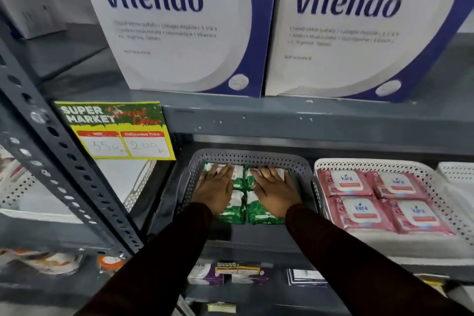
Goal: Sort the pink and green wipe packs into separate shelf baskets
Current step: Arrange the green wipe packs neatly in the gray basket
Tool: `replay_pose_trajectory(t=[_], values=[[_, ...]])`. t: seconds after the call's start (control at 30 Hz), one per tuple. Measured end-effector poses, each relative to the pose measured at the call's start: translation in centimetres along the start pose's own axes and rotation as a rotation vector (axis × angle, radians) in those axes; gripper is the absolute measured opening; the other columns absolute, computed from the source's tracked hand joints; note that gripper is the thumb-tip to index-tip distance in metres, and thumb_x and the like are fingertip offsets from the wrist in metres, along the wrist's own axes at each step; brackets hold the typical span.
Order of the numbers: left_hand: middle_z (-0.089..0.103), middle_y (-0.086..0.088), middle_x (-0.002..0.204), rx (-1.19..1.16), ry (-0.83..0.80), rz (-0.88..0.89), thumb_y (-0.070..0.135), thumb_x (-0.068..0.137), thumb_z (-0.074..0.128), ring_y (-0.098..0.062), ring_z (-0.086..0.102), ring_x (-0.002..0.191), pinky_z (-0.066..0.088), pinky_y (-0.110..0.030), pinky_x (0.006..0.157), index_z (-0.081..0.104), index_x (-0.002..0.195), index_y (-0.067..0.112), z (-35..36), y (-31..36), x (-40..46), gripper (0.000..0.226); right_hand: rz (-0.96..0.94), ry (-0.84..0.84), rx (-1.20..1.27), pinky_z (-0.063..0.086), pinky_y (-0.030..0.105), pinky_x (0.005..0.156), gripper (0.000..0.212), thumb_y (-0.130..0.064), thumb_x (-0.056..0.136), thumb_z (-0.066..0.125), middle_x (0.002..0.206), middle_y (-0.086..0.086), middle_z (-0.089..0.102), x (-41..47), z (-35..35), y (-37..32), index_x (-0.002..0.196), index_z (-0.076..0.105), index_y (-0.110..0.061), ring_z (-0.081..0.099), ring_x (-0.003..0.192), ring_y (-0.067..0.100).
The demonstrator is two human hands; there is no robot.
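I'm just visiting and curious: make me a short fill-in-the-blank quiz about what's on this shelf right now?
1. The green wipe packs lie in the ____ basket.
2. The pink wipe packs lie in the ____ basket.
3. The left hand and the right hand rest flat on the ____ packs.
4. The white basket stands to the ____ of the grey one.

Missing words: grey; white; green; right

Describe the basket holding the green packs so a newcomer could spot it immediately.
Find the yellow price sign on the shelf edge; just below and right sits the grey basket of green packs, both hands flat on them. Its right neighbour, the white basket, holds pink packs.
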State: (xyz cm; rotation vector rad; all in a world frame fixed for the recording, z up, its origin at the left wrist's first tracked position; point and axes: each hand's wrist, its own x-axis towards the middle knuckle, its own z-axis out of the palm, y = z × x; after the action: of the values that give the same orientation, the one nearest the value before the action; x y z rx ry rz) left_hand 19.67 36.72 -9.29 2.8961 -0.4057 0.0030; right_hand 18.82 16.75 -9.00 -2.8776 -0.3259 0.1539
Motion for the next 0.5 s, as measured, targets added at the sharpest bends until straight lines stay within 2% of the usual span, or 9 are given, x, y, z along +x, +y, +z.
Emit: replay_pose_trajectory(t=[0.2,0.33,0.43,0.5], values=[[0.008,0.006,0.161,0.033,-0.009,-0.007,0.033,0.105,0.019,-0.019,-0.001,0.147,-0.001,-0.041,0.119,0.009,0.154,0.021,0.5,0.1,0.3,0.052,0.030,0.039,0.006,-0.002,0.059,0.120,0.055,-0.046,0.102,0.014,0.166,-0.002,0.012,0.3,1.1,-0.4,0.155,0.009,-0.034,0.001,0.153,0.021],[0.002,0.006,0.162,0.099,-0.033,-0.027,0.037,0.104,0.016,-0.019,-0.007,0.147,-0.001,-0.044,0.119,0.004,0.154,0.020,0.5,0.5,0.1,0.054,0.016,0.060,-0.010,-0.002,0.059,0.120,0.055,-0.044,0.102,0.013,0.166,-0.001,0.012,0.2,1.1,-0.2,0.155,0.010,-0.033,0.003,0.153,0.022],[-0.007,0.004,0.161,0.238,-0.143,-0.114,0.039,0.104,0.013,-0.022,-0.012,0.146,-0.005,-0.045,0.118,-0.004,0.153,0.017,-0.3,1.4,0.2,0.057,0.029,-0.014,-0.034,-0.008,0.062,0.118,0.057,-0.046,0.101,0.011,0.166,0.000,0.003,-0.1,0.5,-0.8,0.156,0.006,-0.030,-0.004,0.153,0.024],[-0.011,-0.002,0.161,0.314,-0.149,-0.120,0.035,0.104,0.019,-0.026,-0.014,0.146,-0.006,-0.046,0.117,-0.007,0.152,0.012,-1.6,2.6,0.2,0.059,0.025,0.019,-0.014,-0.009,0.061,0.118,0.065,-0.051,0.098,0.007,0.163,0.001,-0.006,-1.2,-0.4,-1.2,0.157,0.005,-0.025,-0.005,0.153,0.028]])
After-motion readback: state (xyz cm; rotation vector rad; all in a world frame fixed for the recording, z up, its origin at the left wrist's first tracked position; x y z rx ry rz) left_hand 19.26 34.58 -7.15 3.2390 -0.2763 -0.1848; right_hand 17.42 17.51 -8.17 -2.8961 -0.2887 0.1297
